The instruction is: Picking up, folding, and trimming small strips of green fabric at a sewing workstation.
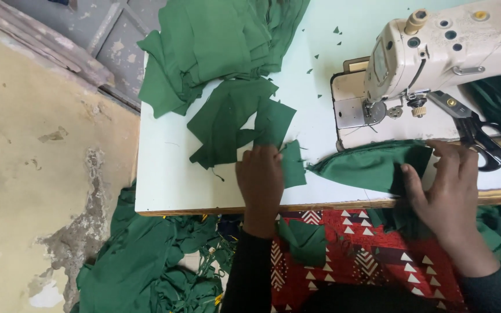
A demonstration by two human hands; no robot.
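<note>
Beside the sewing machine [436, 52], the left hand [260, 177] pinches a small green scrap [292, 165]; the right hand [445, 185] presses flat, fingers spread, on folded green cloth [369, 165]. Both pieces look light and limp (best gripped at an edge).

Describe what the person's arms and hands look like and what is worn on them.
Both hands are bare: no gloves, and no rings or watch can be made out. The left hand and right hand each emerge from a close-fitting long black sleeve ending at the wrist.
</note>
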